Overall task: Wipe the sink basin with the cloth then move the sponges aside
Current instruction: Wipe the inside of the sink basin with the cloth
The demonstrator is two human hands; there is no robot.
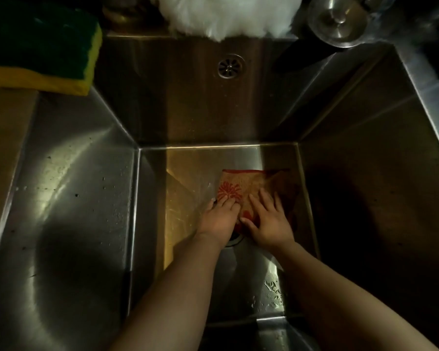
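Cloth (249,191), patterned red and tan, lies flat on the floor of the sink basin (188,173), right of centre and toward the far wall, with both hands pressing on its near edge. Fingers of the left hand (219,216) are close together and bent down onto the cloth's near-left corner; those of the right hand (269,224) are spread wide and laid flat on its near-right part. Neither hand pinches the fabric; they pin it by downward pressure.

Just behind the hands, the drain (235,239) shows partly between the wrists. Cloth's long axis looks to run left to right, its far edge roughly parallel with the far wall, though the right end falls into shadow and its outline there is unclear.

Wiping appears to be the step in hand, with the sponges untouched: a green and yellow sponge (43,46) sits on the surface at the far left. Next, the hands likely need to slide the cloth across the remaining floor and walls, keeping even pressure so it does not bunch.
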